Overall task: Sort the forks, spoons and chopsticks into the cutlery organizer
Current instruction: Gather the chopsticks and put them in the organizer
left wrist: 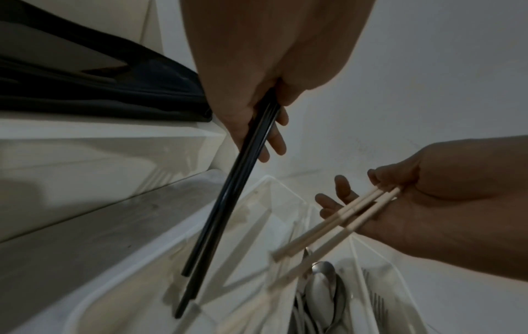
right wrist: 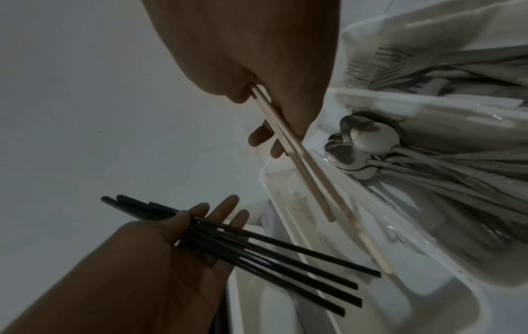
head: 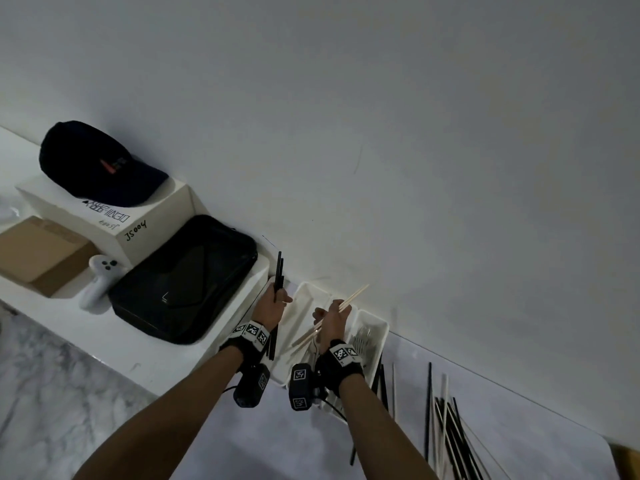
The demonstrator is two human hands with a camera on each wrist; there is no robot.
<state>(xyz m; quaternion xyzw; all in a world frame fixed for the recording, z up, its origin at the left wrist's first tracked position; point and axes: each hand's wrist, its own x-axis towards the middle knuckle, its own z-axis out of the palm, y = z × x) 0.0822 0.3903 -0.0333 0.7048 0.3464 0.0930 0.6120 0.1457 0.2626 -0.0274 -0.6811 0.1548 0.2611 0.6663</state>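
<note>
Two bundles hang over the white cutlery organizer (head: 375, 323): the left hand (head: 273, 304) grips black chopsticks (left wrist: 228, 192) between thumb and partly extended fingers, the right hand (head: 332, 322) pinches pale wooden chopsticks (left wrist: 340, 223) the same way. Both bundles run roughly along the leftmost compartment (right wrist: 342, 259), tips low; the left hand looks nearer it. Spoons (right wrist: 368, 144) fill the middle slot, forks (right wrist: 400, 67) the right. More loose chopsticks (head: 450, 431) lie on the table, partly cut off. Counts are blurred, and arms hide the organizer's near end.

left hand (left wrist: 257, 67) grips black chopsticks (left wrist: 228, 192) above the organizer (left wrist: 265, 192); right hand (left wrist: 442, 192) holds pale chopsticks (left wrist: 342, 217).
</note>
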